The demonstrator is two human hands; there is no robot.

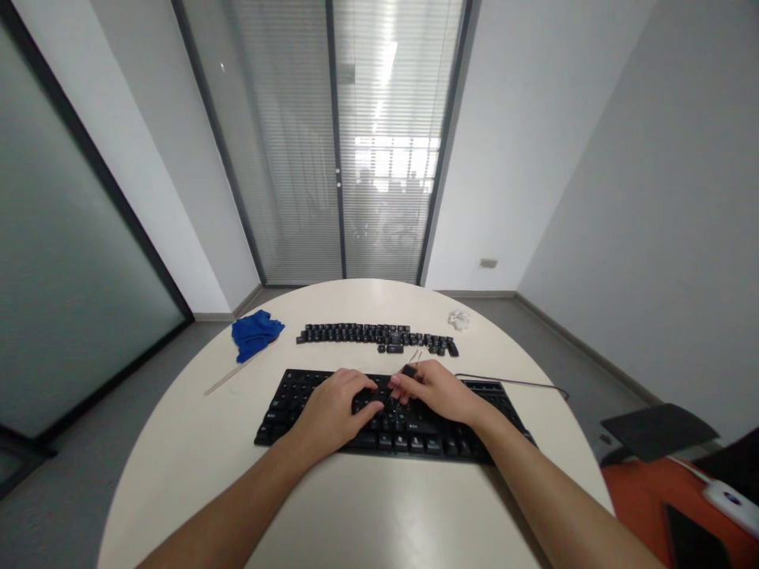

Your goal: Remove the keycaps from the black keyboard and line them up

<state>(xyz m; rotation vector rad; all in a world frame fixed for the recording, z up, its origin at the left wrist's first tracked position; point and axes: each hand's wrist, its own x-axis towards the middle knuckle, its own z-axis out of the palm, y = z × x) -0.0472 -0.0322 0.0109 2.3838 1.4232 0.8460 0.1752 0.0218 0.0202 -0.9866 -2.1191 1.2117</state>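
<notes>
Counter: pale cream, smooth, with a rounded far rim and a soft sheen near the front.
Keyboard: black, lying flat across the middle, long side toward the near edge, partly covered from above.
Keycaps: black, loose, laid in uneven rows just beyond the keyboard, bending nearer at the right end.
Cloth: blue, crumpled, near the left rim.
Stick: thin, pale, slanting from the cloth toward the near left; whether the two are joined cannot be told.
Wad: white, crumpled, beyond the keycaps' right end.
Cable: dark, running from behind the keyboard to the right rim.
</notes>
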